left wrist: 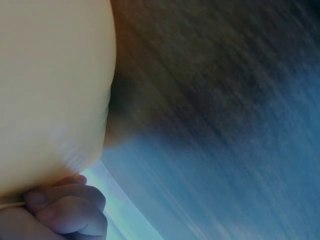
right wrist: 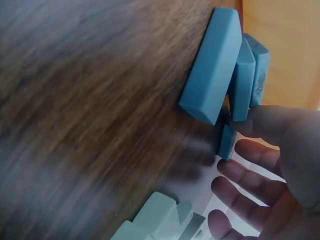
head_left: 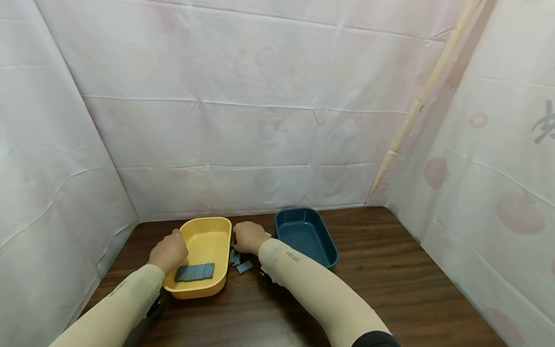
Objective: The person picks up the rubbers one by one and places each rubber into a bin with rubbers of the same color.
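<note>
My left hand (head_left: 169,251) grips the left rim of a yellow tray (head_left: 207,246). In the left wrist view its curled fingers (left wrist: 75,212) are at the edge beside the tray's pale outer wall (left wrist: 55,95). A row of several flat blue-grey blocks (head_left: 195,272) lies inside the tray at its near end. On the table, against the tray's right side, my right hand (head_left: 249,237) reaches into a loose cluster of similar blocks (head_left: 244,267). The right wrist view has thumb and fingertips at opposite ends of a small block (right wrist: 227,142), other fingers spread; larger blocks (right wrist: 212,65) lie alongside.
A dark blue tray (head_left: 303,236) stands right of my right hand, with bare floor showing. Pale green blocks (right wrist: 155,215) lie near my right fingers. White printed sheets (head_left: 260,144) wall in the back and sides of the dark wooden table (head_left: 390,279).
</note>
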Tool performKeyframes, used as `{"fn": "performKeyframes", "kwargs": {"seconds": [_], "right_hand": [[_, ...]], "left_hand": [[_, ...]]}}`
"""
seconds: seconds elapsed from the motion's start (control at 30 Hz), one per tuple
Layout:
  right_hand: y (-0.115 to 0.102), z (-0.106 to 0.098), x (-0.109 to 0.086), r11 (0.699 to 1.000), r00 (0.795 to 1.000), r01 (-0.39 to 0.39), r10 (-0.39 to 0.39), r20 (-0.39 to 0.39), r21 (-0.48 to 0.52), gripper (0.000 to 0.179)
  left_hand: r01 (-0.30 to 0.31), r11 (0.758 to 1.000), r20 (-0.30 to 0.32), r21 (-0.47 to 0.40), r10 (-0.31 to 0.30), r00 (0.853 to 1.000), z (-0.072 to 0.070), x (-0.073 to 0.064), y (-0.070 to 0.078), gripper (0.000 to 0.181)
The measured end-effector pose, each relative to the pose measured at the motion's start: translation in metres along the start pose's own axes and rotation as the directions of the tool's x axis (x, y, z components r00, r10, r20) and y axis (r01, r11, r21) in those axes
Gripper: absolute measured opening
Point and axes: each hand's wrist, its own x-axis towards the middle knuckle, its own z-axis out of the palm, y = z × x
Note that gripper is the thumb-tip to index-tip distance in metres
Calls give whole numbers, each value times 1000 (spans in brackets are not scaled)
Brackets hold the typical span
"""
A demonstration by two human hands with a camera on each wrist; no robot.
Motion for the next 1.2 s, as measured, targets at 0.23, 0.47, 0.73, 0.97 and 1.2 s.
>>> {"fn": "performKeyframes", "kwargs": {"seconds": [0.23,0.47,0.73,0.97,1.2], "right_hand": [[3,-3,-2,999,1000,-2,1,-9,-37,23],[3,-23,0,992,982,-32,7,-191,-125,47],[-27,-42,-4,989,973,118,-133,-190,-89,49],[-60,-14,0,959,962,212,-239,-134,-188,37],[-80,11,12,963,979,189,-199,-34,-190,26]], "left_hand": [[1,1000,4,0,-1,1000,1,1,0,58],[-2,1000,-1,-3,2,1000,0,-1,2,55],[-2,1000,-4,-3,2,1000,0,-2,1,53],[1,1000,9,-3,-1,1000,2,0,1,55],[-5,1000,14,-24,5,1000,5,2,3,50]]}}
